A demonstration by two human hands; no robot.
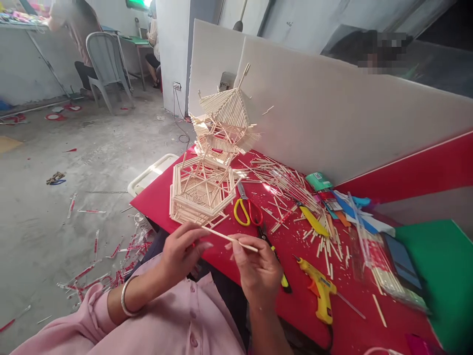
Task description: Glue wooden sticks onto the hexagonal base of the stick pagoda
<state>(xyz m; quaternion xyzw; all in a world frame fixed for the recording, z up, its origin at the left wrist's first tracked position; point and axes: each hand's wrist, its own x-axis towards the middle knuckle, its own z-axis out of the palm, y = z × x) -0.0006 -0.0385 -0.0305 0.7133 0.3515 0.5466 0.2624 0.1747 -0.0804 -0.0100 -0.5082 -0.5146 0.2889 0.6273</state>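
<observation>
A thin wooden stick (221, 233) slants in front of my chest. My right hand (260, 271) pinches it between thumb and fingers near its right end. Beside the stick's left end is my left hand (185, 251), with loosely bent fingers apart and one fingertip at or close to the stick. Just beyond my hands, on the red table (229, 256), sits a hexagonal framework of sticks (199, 192). Behind it rises a tiered stick model with a pointed roof (227, 108).
Scissors (248, 209), a yellow cutter (314, 221), a yellow glue gun (318, 291) and loose sticks (281, 177) lie on the table. A dark phone-like slab (402, 261) rests at right. A pale panel (295, 118) stands behind. Plastic wrappers (111, 276) litter the floor; people sit farther back.
</observation>
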